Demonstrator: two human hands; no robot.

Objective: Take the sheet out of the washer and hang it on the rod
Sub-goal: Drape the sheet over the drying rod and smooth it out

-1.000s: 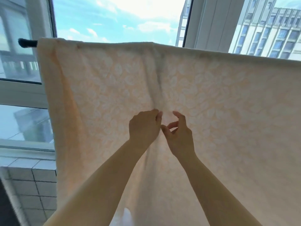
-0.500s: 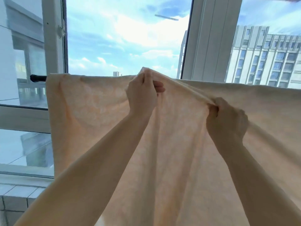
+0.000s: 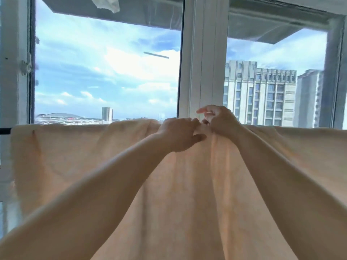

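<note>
**Both hands at top fold of sheet on rod**

Peach sheet (image 3: 187, 194) hangs over the dark rod (image 3: 5, 131), draped across nearly the full width of the view; only the rod's left end shows, poking out past the sheet's left edge. Left hand (image 3: 177, 135) is on the top fold near the middle, fingers curled over the fabric, thumb sticking out to the right. Right hand (image 3: 219, 119) is just beside it, almost touching, lower fingers bunched in the fold, upper fingers loosely extended above it. Exact grip of either hand is blurred, cannot tell for sure. Fabric gathers into long creases below the hands. Behind: white window frame (image 3: 203, 72), cloudy sky, grey high-rise building (image 3: 262, 94) on the right.
</note>
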